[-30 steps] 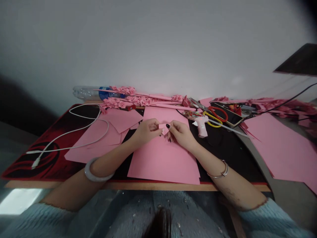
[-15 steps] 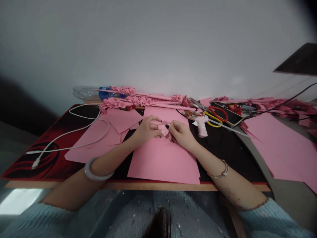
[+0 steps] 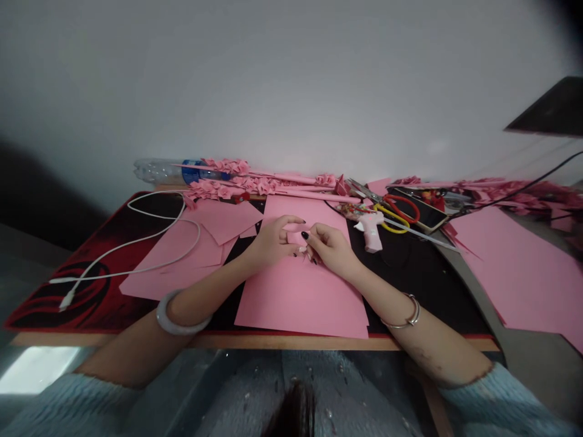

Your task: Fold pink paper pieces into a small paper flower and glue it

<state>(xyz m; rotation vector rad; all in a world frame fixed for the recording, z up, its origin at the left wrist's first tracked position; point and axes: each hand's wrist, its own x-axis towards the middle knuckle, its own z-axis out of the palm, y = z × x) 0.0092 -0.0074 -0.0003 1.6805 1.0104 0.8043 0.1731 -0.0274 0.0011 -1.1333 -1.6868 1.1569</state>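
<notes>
A small folded piece of pink paper (image 3: 296, 238) is held between my two hands, partly hidden by the fingers. My left hand (image 3: 273, 243) pinches its left side, with the thumb below and the index finger above. From the right, my right hand (image 3: 330, 246) grips the other side between thumb and curled fingers. Both hands are just above a large pink paper sheet (image 3: 300, 297) that lies on the dark mat.
Pink paper flowers (image 3: 228, 188) and a plastic bottle (image 3: 157, 171) lie along the wall. Right of my hands are a glue gun (image 3: 372, 233) and scissors (image 3: 401, 209). A white cable (image 3: 132, 243) crosses pink sheets on the left. More pink paper (image 3: 514, 267) lies far right.
The small folded paper has turned and shifted slightly left in my fingers. My left hand has moved a little down and its index finger reaches further right.
</notes>
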